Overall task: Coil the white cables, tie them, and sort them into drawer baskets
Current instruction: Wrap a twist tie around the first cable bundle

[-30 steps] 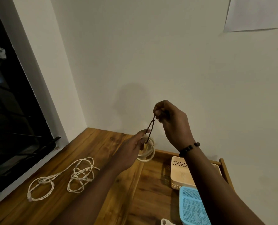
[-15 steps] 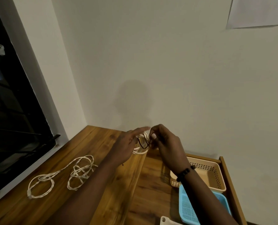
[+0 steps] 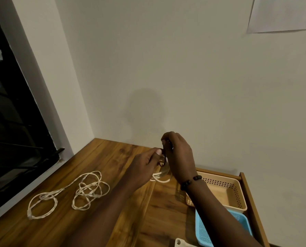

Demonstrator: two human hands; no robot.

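A small coil of white cable (image 3: 160,177) hangs between my two hands above the edge of the open drawer. My left hand (image 3: 143,166) grips the coil at its top, thumb pressed beside a dark tie band (image 3: 163,160). My right hand (image 3: 178,156) pinches the dark band just above the coil, fingers curled. Most of the coil is hidden behind my hands. A second white cable (image 3: 68,192) lies loose and tangled on the wooden tabletop at the left.
In the open wooden drawer (image 3: 252,198) at the right sit a beige perforated basket (image 3: 238,189), a light blue basket (image 3: 205,232) in front of it, and the corner of a white one (image 3: 181,243). The wall stands close behind; a dark window lies left.
My right hand came down from a raised pull on the dark band to the coil, then lifted slightly. The view shifted, showing more of the drawer baskets.
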